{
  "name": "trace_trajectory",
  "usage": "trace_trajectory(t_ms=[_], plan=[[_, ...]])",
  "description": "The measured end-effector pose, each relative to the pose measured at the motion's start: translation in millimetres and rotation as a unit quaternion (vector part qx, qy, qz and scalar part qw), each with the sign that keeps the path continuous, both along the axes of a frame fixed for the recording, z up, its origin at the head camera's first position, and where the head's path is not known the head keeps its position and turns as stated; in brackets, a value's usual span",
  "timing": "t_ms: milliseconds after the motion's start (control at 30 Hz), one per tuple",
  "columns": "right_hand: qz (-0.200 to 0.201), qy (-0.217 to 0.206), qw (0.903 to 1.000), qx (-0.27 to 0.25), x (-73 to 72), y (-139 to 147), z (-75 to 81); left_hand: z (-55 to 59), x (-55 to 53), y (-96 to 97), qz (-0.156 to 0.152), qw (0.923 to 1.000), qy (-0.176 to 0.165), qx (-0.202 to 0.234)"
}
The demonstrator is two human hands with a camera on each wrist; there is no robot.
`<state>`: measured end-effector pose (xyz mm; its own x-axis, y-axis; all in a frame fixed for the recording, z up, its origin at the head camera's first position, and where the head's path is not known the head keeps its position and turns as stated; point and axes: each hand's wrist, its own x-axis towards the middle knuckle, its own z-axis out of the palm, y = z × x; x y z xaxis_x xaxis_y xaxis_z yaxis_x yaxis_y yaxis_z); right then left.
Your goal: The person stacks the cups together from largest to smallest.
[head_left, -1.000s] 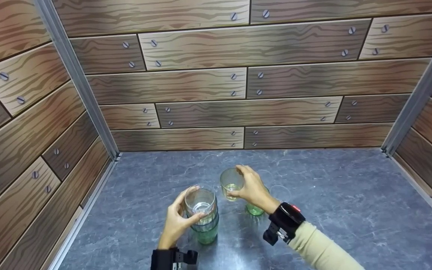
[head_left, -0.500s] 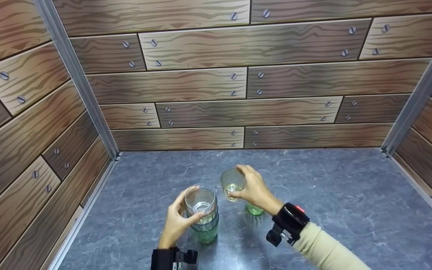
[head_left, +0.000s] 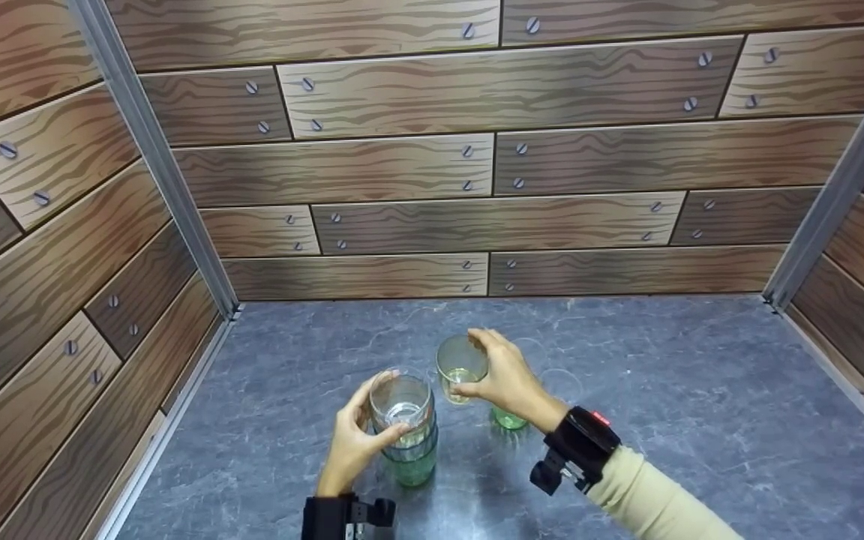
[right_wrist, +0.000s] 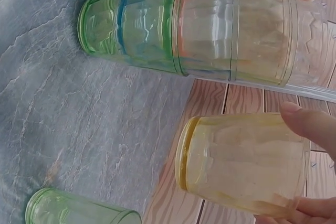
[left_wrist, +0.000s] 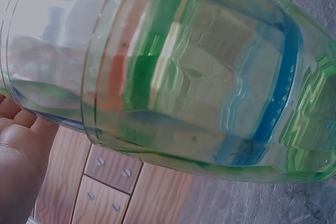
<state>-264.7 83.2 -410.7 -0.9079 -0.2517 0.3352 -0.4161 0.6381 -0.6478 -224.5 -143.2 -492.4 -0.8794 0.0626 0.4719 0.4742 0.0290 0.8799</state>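
A tall stack of nested tumblers (head_left: 411,466) stands upright on the table, green at the bottom, with blue, orange-tinted and clear ones above. My left hand (head_left: 357,435) curls round its upper part, thumb on the near side and fingers behind. The stack fills most of the left wrist view, with ribbed walls and coloured bands. My right hand (head_left: 508,379) grips a yellow-tinted tumbler (right_wrist: 241,163) near its rim, between thumb and fingers. That tumbler is held up off the table, base down, just right of the stack's top. Its base is clearly visible in the right wrist view.
A green tumbler (head_left: 509,418) stands on the table, partly hidden behind my right wrist; faint round clear rims (head_left: 561,384) show beside it. The grey marbled table (head_left: 252,420) is enclosed by wood-patterned walls (head_left: 402,225) at the back and both sides.
My right hand and the yellow tumbler move slightly right, then a little left toward the stack. The left hand and the stack stay in place.
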Motion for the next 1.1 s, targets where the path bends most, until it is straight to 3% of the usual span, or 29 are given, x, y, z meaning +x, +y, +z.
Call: trace_trajectory(t_ms=[567, 1100], plan=[[0.012, 0.033, 0.9991, -0.022, 9.2, -3.1, 10.8, -0.8, -0.6, -1.0, -0.002, 1.0000, -0.007, -0.005], [0.015, 0.023, 0.9984, -0.050, 16.8, -3.4, 25.6, 1.5, 1.0, -0.8, 0.008, 0.9996, -0.025, -0.008]])
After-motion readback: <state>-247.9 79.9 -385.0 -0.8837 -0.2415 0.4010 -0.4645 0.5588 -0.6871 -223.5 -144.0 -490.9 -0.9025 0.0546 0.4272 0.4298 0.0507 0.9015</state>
